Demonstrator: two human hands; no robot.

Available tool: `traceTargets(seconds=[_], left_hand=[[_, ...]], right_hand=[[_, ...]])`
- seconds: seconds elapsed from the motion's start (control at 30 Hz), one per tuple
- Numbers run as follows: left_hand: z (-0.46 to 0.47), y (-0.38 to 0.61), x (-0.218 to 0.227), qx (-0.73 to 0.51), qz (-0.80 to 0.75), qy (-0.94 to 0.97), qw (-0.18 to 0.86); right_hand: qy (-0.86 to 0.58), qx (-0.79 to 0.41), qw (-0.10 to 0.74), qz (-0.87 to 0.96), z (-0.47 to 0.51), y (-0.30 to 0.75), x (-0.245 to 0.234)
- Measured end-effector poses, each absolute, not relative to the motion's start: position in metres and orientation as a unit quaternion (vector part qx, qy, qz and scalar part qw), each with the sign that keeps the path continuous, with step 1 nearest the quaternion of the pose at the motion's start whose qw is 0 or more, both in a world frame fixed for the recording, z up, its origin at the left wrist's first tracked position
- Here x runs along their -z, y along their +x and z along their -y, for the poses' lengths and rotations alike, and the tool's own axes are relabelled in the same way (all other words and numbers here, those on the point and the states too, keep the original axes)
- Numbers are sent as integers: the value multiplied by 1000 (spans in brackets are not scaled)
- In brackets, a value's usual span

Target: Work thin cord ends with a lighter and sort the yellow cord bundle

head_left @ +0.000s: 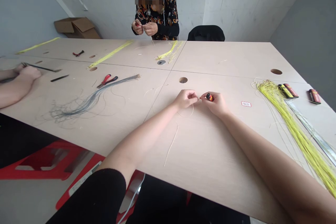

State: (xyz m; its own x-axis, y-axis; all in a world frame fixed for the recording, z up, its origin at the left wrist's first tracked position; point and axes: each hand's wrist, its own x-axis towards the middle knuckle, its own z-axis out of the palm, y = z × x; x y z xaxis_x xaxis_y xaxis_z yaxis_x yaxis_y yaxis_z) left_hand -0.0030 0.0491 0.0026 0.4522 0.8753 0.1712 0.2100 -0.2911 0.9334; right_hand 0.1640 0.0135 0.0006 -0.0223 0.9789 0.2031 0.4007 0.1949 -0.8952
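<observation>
Near the middle of the table, my left hand [186, 98] is pinched on a thin pale-yellow cord [193, 111], which curves down below the fingers. Just to its right, my right hand [216, 103] is closed around a small black cylinder [209, 97] with orange and red marks; its exact kind is hard to tell. The fingertips of both hands almost meet, with a tiny gold-coloured piece [200, 98] between them. A loose length of pale cord [172, 144] lies on the table below my hands.
To the right lie a yellow cord bundle [291, 122], red-and-black cylinders [288, 91] and a clear strip [309, 127]. Left are a grey cord bundle [97, 94] and red-handled pliers [107, 80]. A co-worker's hands [144, 28] work opposite; another person's hands [28, 71] are at far left.
</observation>
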Motion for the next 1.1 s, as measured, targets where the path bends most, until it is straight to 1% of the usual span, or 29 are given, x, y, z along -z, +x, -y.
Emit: traceTargets(seconds=[0.27, 0.67, 1.1], left_hand=[[-53, -4, 1, -358, -363, 706, 492], [-53, -5, -1, -358, -370, 692, 507], [-55, -4, -1, -387, -368, 665, 522]], right_hand=[[-535, -322, 430, 651, -13, 164, -2], [-539, -319, 427, 652, -12, 165, -3], [-554, -326, 435, 631, -12, 164, -5]])
